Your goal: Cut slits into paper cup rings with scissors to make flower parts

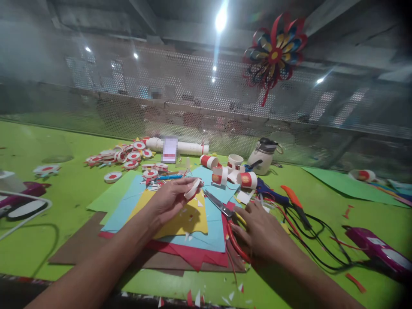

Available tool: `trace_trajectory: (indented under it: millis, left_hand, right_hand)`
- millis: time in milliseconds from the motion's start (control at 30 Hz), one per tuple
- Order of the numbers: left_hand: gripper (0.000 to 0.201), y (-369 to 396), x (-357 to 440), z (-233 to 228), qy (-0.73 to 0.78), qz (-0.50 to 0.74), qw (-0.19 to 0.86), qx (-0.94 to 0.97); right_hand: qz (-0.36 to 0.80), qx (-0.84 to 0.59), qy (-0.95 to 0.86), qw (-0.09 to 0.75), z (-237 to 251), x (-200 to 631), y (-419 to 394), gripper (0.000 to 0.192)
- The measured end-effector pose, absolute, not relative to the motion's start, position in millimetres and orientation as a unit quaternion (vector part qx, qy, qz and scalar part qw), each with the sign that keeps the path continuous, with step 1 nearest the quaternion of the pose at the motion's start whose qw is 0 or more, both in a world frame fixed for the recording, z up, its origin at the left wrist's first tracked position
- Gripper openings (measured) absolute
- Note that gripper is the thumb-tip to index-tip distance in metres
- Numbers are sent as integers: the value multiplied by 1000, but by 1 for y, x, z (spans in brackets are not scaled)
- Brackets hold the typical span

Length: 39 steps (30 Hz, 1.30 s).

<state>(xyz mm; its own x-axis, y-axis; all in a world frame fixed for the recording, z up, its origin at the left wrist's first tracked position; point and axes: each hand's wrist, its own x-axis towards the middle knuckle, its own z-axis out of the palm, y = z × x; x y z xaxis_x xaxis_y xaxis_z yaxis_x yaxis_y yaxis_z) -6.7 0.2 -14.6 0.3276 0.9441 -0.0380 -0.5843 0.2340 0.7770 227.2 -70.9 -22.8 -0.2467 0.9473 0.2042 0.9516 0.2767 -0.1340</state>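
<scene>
Covering the whole lower field, a green table (48, 240) carried all the work material. Behind it stood a perforated metal screen (193, 98), and a paper pinwheel (275, 53) in red, blue and yellow hung on that screen at upper right.

A stack of coloured paper sheets (206, 231) lay at the table centre on a brown board (74, 249); the yellow sheet (189, 219) was on top, over blue and red ones.

A white pipe (189, 148) lay at the back of the table, with a white bottle (264, 156) to its right. Paper cups (247, 179) with red bands lay between the bottle and the sheets. A group of red-and-white paper discs (128, 156) was scattered at back left. A purple tool (376, 246) lay at far right, just beside black cables (309, 231).

The left hand (169, 199) was above the yellow sheet, fingers closed narrowly on a small paper strip (193, 189) in white and red.

The right hand (260, 229) rested on the scissors (225, 212), which lay at the right edge of the sheets with the blades pointing away. Its fingers were loosely spread over the red handles; a closed grip could not be confirmed.
</scene>
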Motion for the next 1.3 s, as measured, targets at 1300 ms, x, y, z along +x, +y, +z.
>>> trace_trajectory:
  millis: [1300]
  left_hand:
    - [23, -8, 7, -26, 249, 507, 713, 416]
  right_hand:
    - [502, -389, -579, 512, 3, 150, -65, 13]
